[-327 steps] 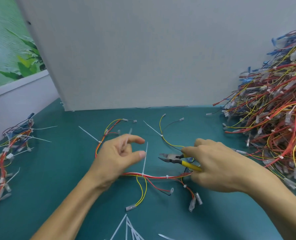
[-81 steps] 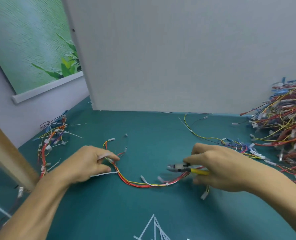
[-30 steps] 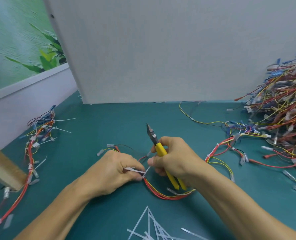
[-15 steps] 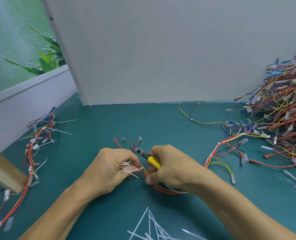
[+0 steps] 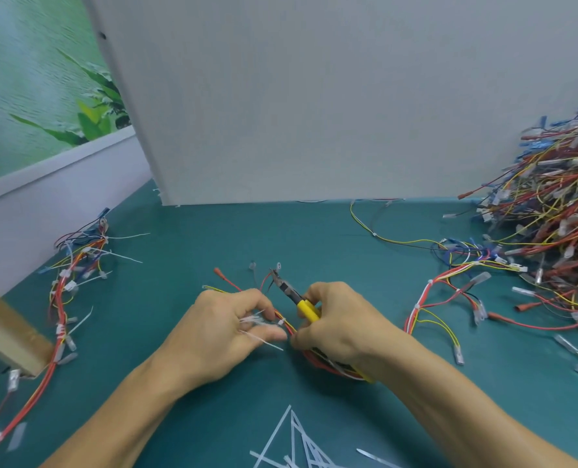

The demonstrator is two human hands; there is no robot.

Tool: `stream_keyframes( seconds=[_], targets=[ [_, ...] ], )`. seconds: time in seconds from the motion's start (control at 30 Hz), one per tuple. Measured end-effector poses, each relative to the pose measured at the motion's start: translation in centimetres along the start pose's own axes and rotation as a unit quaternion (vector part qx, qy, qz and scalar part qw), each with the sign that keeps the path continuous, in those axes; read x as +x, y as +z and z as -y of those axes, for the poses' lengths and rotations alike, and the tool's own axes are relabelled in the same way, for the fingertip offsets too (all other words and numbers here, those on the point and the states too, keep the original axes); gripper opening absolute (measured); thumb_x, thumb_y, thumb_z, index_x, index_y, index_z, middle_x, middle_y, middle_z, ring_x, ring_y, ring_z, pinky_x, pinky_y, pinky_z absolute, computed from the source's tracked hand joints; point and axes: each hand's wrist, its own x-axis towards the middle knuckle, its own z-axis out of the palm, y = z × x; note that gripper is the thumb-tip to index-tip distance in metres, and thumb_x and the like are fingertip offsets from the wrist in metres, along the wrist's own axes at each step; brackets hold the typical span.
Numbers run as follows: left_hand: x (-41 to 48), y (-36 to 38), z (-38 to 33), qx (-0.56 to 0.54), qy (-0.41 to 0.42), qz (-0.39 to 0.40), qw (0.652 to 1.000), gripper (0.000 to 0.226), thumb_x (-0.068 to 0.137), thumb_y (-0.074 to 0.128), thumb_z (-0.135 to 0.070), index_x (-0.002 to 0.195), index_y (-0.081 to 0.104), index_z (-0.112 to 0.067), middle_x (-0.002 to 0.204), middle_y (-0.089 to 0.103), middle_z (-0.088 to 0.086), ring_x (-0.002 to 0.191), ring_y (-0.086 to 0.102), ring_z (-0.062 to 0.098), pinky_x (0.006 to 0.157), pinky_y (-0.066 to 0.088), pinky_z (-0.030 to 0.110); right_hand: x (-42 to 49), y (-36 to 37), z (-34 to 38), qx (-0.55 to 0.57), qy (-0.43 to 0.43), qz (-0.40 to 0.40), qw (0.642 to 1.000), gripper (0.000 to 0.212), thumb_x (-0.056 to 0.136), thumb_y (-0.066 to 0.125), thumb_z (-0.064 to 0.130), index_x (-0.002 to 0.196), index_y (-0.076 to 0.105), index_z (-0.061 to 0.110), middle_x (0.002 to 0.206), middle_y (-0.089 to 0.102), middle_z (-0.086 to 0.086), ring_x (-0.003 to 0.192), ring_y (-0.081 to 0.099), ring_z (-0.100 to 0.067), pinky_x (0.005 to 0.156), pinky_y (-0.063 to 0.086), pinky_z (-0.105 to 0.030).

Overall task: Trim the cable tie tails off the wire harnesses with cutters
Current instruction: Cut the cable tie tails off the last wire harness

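A red and yellow wire harness (image 5: 318, 361) lies on the green table, mostly under my hands. My left hand (image 5: 226, 329) is closed on several cut white cable tie tails (image 5: 260, 339) and pins the harness near a white tie head (image 5: 281, 321). My right hand (image 5: 341, 327) grips the yellow-handled cutters (image 5: 292, 295), whose dark jaws point up and to the left, past the harness's loose ends (image 5: 233, 282). The two hands almost touch at the fingertips.
A big heap of harnesses (image 5: 550, 211) fills the right side, with loose ones (image 5: 449, 298) spreading toward the middle. Another bundle with long tie tails (image 5: 74, 275) lies at the left beside a wooden post (image 5: 7, 336). Cut tails (image 5: 291, 444) lie near the front edge. A grey partition (image 5: 314, 96) stands behind.
Over the last second my right hand tipped the cutters from upright to pointing up-left and closed in on my left hand. The harness loop has slid under my right hand.
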Motion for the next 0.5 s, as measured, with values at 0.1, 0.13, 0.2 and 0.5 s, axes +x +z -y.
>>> stream_keyframes(
  seconds=[0.1,0.13,0.2,0.5],
  targets=[
    [0.1,0.3,-0.2,-0.02,0.001,-0.022,1.0,0.012,0.077,0.077,-0.032,0.079,0.066,-0.028,0.046,0.045,-0.017,0.047,0.041,0.004,0.053,0.036,0.013,0.0,-0.3,0.1,0.043,0.004,0.035,0.998,0.03,0.066,0.08,0.023,0.087,0.06,0.015,0.089,0.069,-0.012,0.068,0.054,-0.022,0.073,0.052,-0.035],
    [0.1,0.4,-0.2,-0.025,-0.009,-0.034,0.999,0.015,0.077,0.077,-0.034,0.081,0.063,-0.03,0.045,0.042,-0.012,0.047,0.037,0.007,0.052,0.034,0.017,0.0,-0.4,0.1,0.055,0.003,0.045,0.997,0.029,0.066,0.081,0.022,0.085,0.06,0.016,0.085,0.067,-0.011,0.068,0.053,-0.021,0.073,0.05,-0.035],
    [0.1,0.6,0.1,-0.033,-0.031,-0.063,0.997,0.025,0.075,0.08,-0.033,0.081,0.055,-0.031,0.046,0.038,-0.009,0.047,0.032,0.01,0.049,0.03,0.021,0.0,-0.5,0.1,0.075,-0.001,0.057,0.996,0.027,0.066,0.082,0.021,0.082,0.061,0.018,0.082,0.064,-0.007,0.068,0.054,-0.021,0.071,0.047,-0.033],
    [0.0,1.1,-0.6,-0.085,-0.007,-0.042,0.995,0.008,0.081,0.066,-0.027,0.079,0.073,-0.028,0.062,0.066,-0.007,0.056,0.054,0.012,0.054,0.045,0.026,0.2,-0.8,0.0,0.186,0.003,0.052,0.981,0.023,0.074,0.079,0.014,0.077,0.057,0.017,0.059,0.051,0.001,0.052,0.043,-0.013,0.052,0.034,-0.023]
  ],
)
